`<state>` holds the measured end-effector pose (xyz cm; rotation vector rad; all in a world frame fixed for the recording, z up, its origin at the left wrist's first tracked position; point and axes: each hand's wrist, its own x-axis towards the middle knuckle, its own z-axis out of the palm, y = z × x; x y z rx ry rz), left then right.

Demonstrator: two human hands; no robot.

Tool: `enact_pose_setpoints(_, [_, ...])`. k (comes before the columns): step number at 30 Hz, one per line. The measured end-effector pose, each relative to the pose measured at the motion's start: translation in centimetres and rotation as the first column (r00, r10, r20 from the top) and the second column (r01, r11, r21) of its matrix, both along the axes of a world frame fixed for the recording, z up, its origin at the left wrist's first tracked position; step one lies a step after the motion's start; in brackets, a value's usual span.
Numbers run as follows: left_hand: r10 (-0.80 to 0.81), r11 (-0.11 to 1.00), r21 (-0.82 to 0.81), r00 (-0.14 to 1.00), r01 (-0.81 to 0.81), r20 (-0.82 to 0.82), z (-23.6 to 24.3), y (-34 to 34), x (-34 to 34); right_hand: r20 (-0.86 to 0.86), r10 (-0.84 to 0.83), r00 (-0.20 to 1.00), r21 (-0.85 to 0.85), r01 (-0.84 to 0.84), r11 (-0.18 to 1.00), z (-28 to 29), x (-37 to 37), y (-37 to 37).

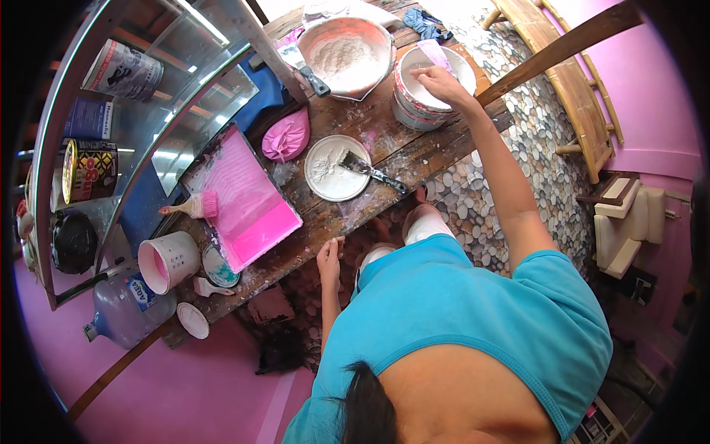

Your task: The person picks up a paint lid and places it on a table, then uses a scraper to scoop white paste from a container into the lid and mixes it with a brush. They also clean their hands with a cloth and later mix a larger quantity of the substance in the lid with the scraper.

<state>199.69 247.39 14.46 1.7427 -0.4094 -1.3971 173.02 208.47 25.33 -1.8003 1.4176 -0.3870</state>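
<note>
Pink paint tray (240, 181) lies at ten o'clock from the curled left hand (328, 263), white lid (324, 177) with paintbrush (379, 175) at twelve, paint bucket (418, 115) at one beneath the bent-fingered right hand (446, 87); I cannot tell whether either pinches anything.

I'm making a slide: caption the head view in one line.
Right hand over an open bucket, left hand near the wooden table, pink paint in a tray.

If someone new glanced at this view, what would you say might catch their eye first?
Probably the bright pink paint tray, on the left part of the wooden table, with a brush at its left edge. Next might come the right hand, over the white bucket at the far right, and the round basin of whitish material beside it.
</note>
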Motion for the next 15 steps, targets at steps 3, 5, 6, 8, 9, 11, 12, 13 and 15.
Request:
enact_pose_setpoints(3, [-0.019,0.999,-0.032,0.996,0.016,-0.083,1.7,-2.4,-1.7,0.529,-0.247,0.812,0.411,0.010,0.912,2.2,-1.2,0.7])
enact_pose_setpoints(5, [-0.057,0.997,-0.057,0.992,0.051,-0.112,2.5,-3.6,-2.9,0.723,-0.370,0.583,0.563,-0.189,0.804,3.8,-2.6,0.8])
enact_pose_setpoints(6, [-0.089,0.994,-0.079,0.986,0.078,-0.144,2.9,-4.2,-3.8,0.727,-0.369,0.579,0.559,-0.188,0.808,4.0,-3.4,0.9])
enact_pose_setpoints(8, [-0.122,0.989,-0.095,0.982,0.109,-0.145,3.6,-5.6,-5.8,0.839,-0.395,0.373,0.520,-0.340,0.784,3.9,-5.2,0.8])
enact_pose_setpoints(9, [-0.150,0.985,-0.105,0.977,0.135,-0.153,4.0,-6.2,-7.0,0.859,-0.372,0.352,0.480,-0.300,0.824,3.7,-5.9,0.6])
enact_pose_setpoints(11, [-0.200,0.976,-0.112,0.970,0.185,-0.141,4.4,-7.8,-9.9,0.773,-0.299,0.559,0.399,-0.064,0.915,1.5,-5.5,-0.5])
enact_pose_setpoints(12, [-0.231,0.970,-0.103,0.963,0.218,-0.138,4.6,-8.4,-11.4,0.535,-0.180,0.825,0.219,0.070,0.973,0.8,-4.7,-0.9])
enact_pose_setpoints(13, [-0.276,0.959,-0.099,0.951,0.264,-0.139,4.5,-9.1,-13.0,0.403,0.049,0.914,-0.261,0.064,0.963,0.7,-3.7,-0.6])
enact_pose_setpoints(15, [-0.307,0.951,-0.088,0.944,0.298,-0.124,5.2,-10.3,-17.0,0.290,0.234,0.928,-0.439,-0.089,0.894,1.8,-2.6,0.4])
